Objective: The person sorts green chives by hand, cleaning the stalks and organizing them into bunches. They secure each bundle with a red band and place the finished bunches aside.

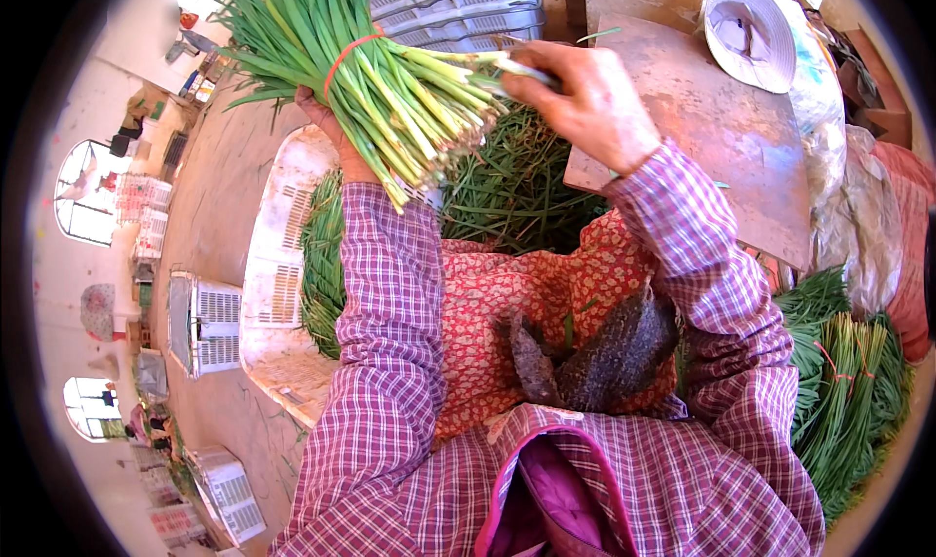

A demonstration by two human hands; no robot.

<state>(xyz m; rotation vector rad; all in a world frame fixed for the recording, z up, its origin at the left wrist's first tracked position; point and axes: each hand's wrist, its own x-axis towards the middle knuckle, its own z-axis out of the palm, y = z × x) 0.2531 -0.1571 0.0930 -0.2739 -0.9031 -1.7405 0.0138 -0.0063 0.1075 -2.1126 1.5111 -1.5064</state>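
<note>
- I note the left hand closed around a bundle of green chives, gripping it from beneath near the red band that ties it; most of the hand is hidden behind the stalks.
- The right hand is closed on a small blade or similar tool, only partly visible; I cannot tell its exact kind.
- The bundle's long axis runs from the leafy tops at upper left down to the pale cut ends at lower right. Those ends point toward the right hand, and the tool tip lies just beside the upper stalks.
- The left hand bears the bundle; the right is the nearer to the cut ends.
- Below the bundle, a white plastic crate holds loose chives.
- A brown board lies to the right, with a white hat beyond it.
- Further tied bundles lie at lower right.
- A red floral apron covers the lap; nothing stands between tool and stalks.
- Other white crates stand well apart on the floor to the left.
</note>
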